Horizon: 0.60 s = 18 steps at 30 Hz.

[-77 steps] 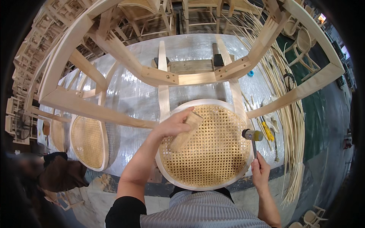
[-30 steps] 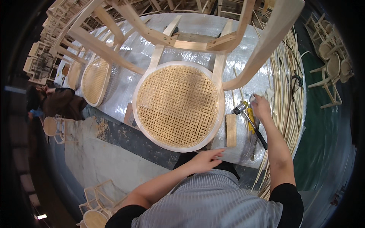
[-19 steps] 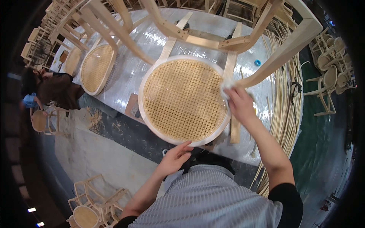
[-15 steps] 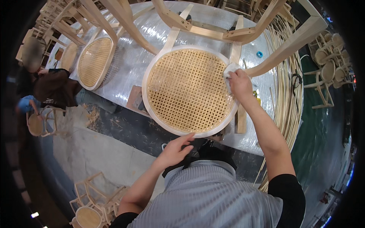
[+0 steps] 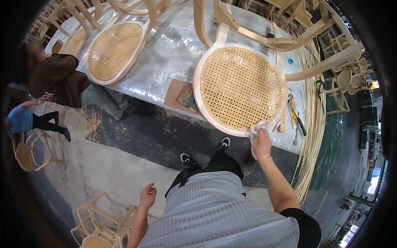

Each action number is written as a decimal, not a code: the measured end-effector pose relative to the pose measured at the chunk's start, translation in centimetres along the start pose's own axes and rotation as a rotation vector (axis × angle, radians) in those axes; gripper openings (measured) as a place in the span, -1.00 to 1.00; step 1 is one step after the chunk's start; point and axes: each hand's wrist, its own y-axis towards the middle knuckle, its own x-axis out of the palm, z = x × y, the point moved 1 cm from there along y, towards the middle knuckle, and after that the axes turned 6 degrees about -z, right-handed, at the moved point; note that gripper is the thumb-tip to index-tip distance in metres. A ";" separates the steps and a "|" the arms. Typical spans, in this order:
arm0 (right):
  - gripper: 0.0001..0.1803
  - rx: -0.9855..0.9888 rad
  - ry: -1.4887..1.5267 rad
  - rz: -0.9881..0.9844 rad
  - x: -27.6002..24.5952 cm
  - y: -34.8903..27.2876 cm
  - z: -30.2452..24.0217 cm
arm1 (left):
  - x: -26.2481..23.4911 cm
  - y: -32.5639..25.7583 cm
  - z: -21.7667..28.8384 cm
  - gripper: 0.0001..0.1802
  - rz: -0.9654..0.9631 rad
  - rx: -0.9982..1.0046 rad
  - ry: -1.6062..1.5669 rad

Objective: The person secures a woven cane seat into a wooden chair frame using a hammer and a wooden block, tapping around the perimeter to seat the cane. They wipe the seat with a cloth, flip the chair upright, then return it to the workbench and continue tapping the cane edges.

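Note:
An upturned wooden chair with a round woven cane seat [image 5: 240, 87] lies on a plastic-covered table [image 5: 169, 53]. My right hand [image 5: 260, 142] is closed on a white cloth [image 5: 255, 130] and presses it against the seat's pale wooden rim at its near right edge. My left hand [image 5: 147, 195] hangs loose by my side, away from the table, fingers curled and holding nothing.
A second cane-seat chair [image 5: 115, 49] lies further left on the table. A brown wooden block [image 5: 180, 97] sits near the table edge. Tools [image 5: 295, 118] and a bundle of cane strips [image 5: 312, 124] lie to the right. Two people [image 5: 58, 80] crouch at left; chair frames [image 5: 97, 223] stand on the floor.
My right hand put down the hammer, took the cloth and wiped along the seat rim from its right side to its near edge. My left hand dropped from the table edge to my side.

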 end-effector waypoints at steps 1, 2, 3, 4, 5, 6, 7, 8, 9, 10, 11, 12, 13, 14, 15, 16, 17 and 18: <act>-0.67 0.000 0.028 -0.002 1.1 -0.4 -1.4 | -0.6 0.2 -0.5 -0.51 0.001 0.014 -0.001; -0.69 -0.015 0.053 -0.015 2.1 -0.3 -2.9 | -1.3 0.5 -0.7 -0.51 0.003 0.030 0.001; -0.70 -0.031 0.083 -0.028 3.1 -0.1 -4.4 | -1.8 0.9 -0.9 -0.50 0.002 0.047 -0.043; -0.71 -0.048 0.112 -0.042 4.1 0.3 -6.0 | -2.1 1.4 -0.9 -0.49 0.001 0.063 -0.089; -0.72 -0.087 0.141 -0.018 5.3 0.9 -7.9 | -2.6 1.9 -0.5 -0.49 0.007 0.079 -0.132; -0.72 -0.125 0.168 0.011 6.5 1.9 -10.0 | -3.2 2.5 0.0 -0.48 0.008 0.109 -0.136; -0.73 -0.096 0.232 -0.042 7.9 2.9 -11.6 | -3.7 3.1 0.7 -0.47 0.001 0.142 -0.142; -0.76 -0.181 0.293 -0.012 9.3 4.2 -13.7 | -4.3 3.6 1.3 -0.47 -0.009 0.173 -0.140; -0.79 -0.228 0.311 -0.041 10.5 5.7 -16.6 | -4.9 4.0 2.1 -0.46 -0.013 0.171 -0.132; -0.81 -0.281 0.333 -0.004 11.5 7.3 -19.0 | -5.3 4.4 2.9 -0.46 -0.027 0.173 -0.125; -0.83 -0.225 0.298 -0.024 12.5 8.4 -20.3 | -5.7 4.7 3.7 -0.45 -0.050 0.181 -0.116; -0.81 -0.227 0.356 -0.020 12.3 8.7 -20.9 | -6.1 4.8 3.6 -0.45 -0.049 0.177 -0.142; -0.79 -0.227 0.415 -0.015 12.1 8.9 -21.3 | -6.6 4.6 3.4 -0.45 -0.050 0.174 -0.166; -0.77 -0.206 0.388 -0.022 11.6 8.2 -20.5 | -7.0 4.4 3.1 -0.44 -0.057 0.172 -0.193; -0.75 -0.192 0.367 -0.036 10.7 6.6 -19.1 | -7.3 4.1 1.7 -0.45 -0.015 0.160 -0.215; -0.72 -0.179 0.345 -0.048 9.6 5.1 -17.3 | -7.6 4.0 -0.1 -0.45 0.025 0.151 -0.238; -0.68 -0.111 0.281 -0.060 8.3 3.6 -14.5 | -7.4 3.6 -1.3 -0.45 0.052 0.146 -0.266; -0.69 -0.038 0.213 -0.072 7.2 1.9 -10.9 | -7.1 2.9 -2.0 -0.45 0.034 0.067 -0.182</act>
